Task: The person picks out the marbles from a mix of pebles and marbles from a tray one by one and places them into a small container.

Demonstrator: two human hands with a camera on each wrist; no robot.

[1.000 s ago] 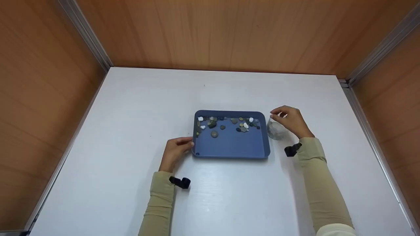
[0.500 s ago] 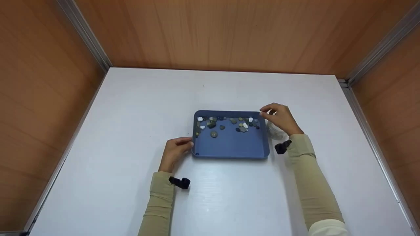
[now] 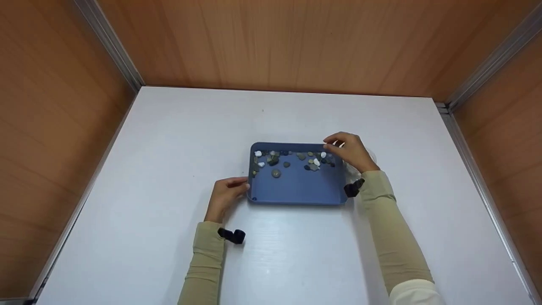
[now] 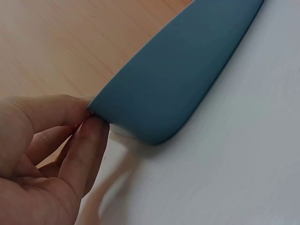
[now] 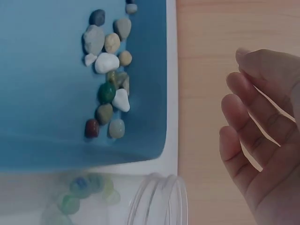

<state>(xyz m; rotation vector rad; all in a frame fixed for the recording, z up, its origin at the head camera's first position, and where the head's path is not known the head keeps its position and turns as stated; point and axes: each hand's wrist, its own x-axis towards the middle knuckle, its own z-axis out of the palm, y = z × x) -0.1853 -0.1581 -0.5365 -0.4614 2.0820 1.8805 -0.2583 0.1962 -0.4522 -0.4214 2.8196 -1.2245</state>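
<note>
A blue rectangular tray [image 3: 300, 188] lies on the white table, with small stones mostly along its back and sides. My left hand [image 3: 224, 195] pinches the tray's left rim between thumb and fingers, as the left wrist view shows closely. Over the tray's back right corner is my right hand [image 3: 349, 152], its fingers loosely bent and holding nothing. White, grey, green and dark red stones [image 5: 107, 63] cluster near that corner. A clear jar [image 5: 161, 201] with glass marbles [image 5: 70, 204] inside stands right beside the tray; in the head view the right hand and wrist hide much of it.
The white table [image 3: 186, 127] extends around the tray. Wood-grain panels [image 3: 288, 46] rise at the back and on both sides. A dark blue piece [image 3: 254, 198] sits alone in the tray's front left corner.
My right hand has moved left from above the jar to the tray's back right corner. My left hand keeps its hold on the rim, and the stones look unmoved.
</note>
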